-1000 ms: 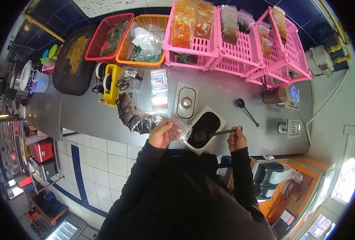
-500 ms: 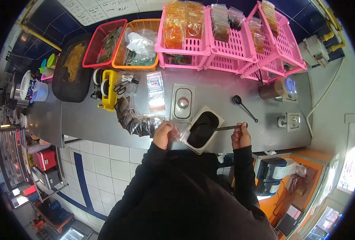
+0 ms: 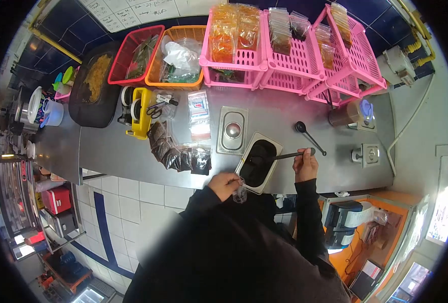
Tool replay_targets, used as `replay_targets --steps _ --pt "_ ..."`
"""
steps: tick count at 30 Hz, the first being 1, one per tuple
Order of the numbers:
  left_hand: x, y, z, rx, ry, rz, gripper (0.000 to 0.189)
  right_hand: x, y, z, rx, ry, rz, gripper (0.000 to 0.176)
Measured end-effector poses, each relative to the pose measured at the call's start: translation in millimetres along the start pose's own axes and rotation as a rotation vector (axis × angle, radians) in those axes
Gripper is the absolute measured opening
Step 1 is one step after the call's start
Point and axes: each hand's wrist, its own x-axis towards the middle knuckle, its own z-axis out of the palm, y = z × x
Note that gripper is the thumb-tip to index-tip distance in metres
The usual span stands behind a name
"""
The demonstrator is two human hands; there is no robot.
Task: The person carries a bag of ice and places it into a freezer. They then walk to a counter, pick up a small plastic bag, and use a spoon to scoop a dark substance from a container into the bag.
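Observation:
My left hand pinches a small clear plastic bag at the lower left edge of the metal container. Dark contents fill much of this container. My right hand is closed on the handle of a black spoon, whose bowl end is down in the dark contents. A metal lid with a round knob lies just behind and left of the container. Filled dark packets lie in a curved row left of my left hand.
A second black spoon lies to the right. Beyond the packets stands a yellow tape dispenser. Pink racks, an orange basket and a red basket line the back. A brown-filled container stands at the right.
My left hand has moved right and toward my body with the clear bag, uncovering the nearest dark packet. My right hand and its spoon handle have risen slightly.

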Motion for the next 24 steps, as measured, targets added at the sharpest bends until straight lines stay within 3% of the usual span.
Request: replay_targets --steps 5,10,16,19,24 --pt "3 10 4 0.295 0.158 0.24 0.011 -22 -18 19 -0.456 -0.194 -0.295 0.026" --pt "8 14 2 0.325 0.166 0.339 0.011 -28 -14 18 -0.615 -0.233 -0.466 0.024" --pt "13 16 -5 0.29 0.126 0.321 0.011 -21 30 -7 -0.21 -0.038 -0.216 0.03" --pt "19 12 -6 0.3 0.117 0.383 0.011 -23 56 -10 -0.068 0.013 0.013 0.034" --pt "26 12 -12 0.28 0.07 0.392 0.01 -24 64 -15 0.141 0.038 0.112 0.034"
